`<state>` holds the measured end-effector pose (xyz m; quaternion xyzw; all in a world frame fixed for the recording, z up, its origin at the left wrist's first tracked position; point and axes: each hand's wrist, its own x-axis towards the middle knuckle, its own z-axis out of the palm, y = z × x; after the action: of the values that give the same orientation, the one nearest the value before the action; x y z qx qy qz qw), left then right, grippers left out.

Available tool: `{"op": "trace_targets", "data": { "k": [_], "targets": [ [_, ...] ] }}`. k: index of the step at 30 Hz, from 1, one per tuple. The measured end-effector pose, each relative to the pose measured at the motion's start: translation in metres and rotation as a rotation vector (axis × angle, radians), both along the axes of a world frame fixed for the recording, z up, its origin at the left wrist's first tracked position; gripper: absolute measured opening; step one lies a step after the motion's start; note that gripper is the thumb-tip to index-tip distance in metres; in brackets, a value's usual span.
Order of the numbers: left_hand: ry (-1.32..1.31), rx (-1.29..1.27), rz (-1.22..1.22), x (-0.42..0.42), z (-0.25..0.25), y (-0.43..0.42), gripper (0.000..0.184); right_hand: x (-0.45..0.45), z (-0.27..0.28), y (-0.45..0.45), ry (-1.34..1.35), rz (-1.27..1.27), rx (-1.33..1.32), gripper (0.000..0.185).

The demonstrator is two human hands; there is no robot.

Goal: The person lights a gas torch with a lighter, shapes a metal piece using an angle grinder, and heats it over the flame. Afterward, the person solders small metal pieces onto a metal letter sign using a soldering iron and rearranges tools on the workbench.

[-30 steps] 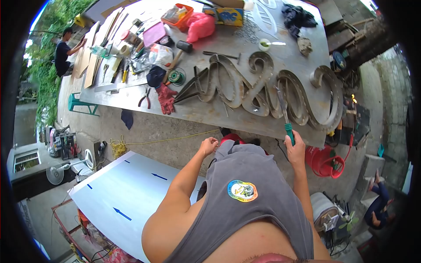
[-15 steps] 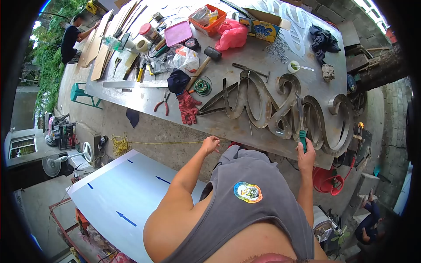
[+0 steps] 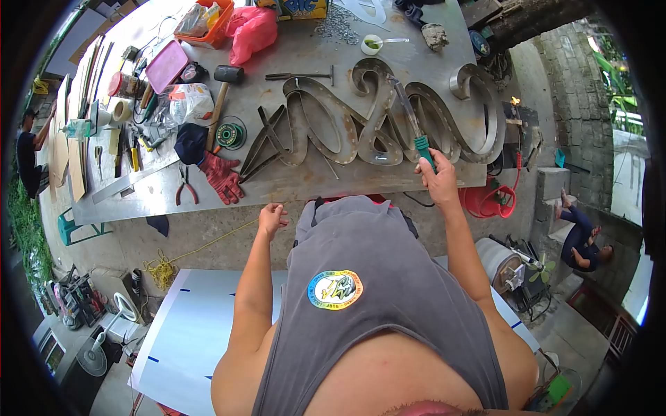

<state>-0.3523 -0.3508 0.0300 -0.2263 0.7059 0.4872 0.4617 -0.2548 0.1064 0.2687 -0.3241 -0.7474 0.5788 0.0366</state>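
Observation:
My right hand [image 3: 438, 178] is closed around the green handle of a soldering iron [image 3: 420, 142]. Its long metal shaft points away from me, over the metal lettering [image 3: 374, 132] made of curved strips on the table. My left hand [image 3: 272, 218] hangs loosely curled just off the table's front edge, and I see nothing in it. Near it on the table are a red work glove [image 3: 220, 180], red-handled pliers [image 3: 186, 187] and a green spool of wire [image 3: 229, 133]. A mallet [image 3: 223, 87] and a T-shaped metal tool [image 3: 302, 75] lie farther back.
On the metal table [image 3: 395, 182] stand an orange basket [image 3: 205, 26], a pink bag [image 3: 251, 35] and a white cup [image 3: 371, 45]. A small flame [image 3: 515, 102] burns beyond its right end. One person [image 3: 31, 152] is at the far left, another [image 3: 583, 243] sits at right.
My view has swung right and moved closer to the table, so its contents appear farther left and higher. The soldering iron stays in my right hand, now tilted more to the left.

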Motion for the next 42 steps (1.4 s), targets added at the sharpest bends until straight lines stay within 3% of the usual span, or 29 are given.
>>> {"op": "trace_targets", "data": {
  "k": [9, 26, 37, 39, 42],
  "targets": [
    [0.057, -0.016, 0.027, 0.037, 0.006, 0.038, 0.031, 0.021, -0.001, 0.047, 0.000, 0.057, -0.369, 0.039],
    [0.077, -0.103, 0.031, 0.087, 0.032, 0.071, 0.029, 0.038, -0.019, 0.105, 0.034, 0.085, -0.509, 0.039],
    [0.104, -0.083, 0.030, 0.089, 0.035, 0.072, 0.030, 0.019, -0.014, 0.160, 0.121, -0.156, -0.165, 0.031],
    [0.110, -0.093, 0.027, 0.088, 0.038, 0.071, 0.030, 0.006, -0.014, 0.189, 0.090, -0.122, 0.126, 0.033],
    [0.109, -0.125, 0.039, 0.092, 0.049, 0.068, 0.031, -0.029, 0.013, 0.222, 0.177, -0.195, 0.200, 0.030]
  ]
}}
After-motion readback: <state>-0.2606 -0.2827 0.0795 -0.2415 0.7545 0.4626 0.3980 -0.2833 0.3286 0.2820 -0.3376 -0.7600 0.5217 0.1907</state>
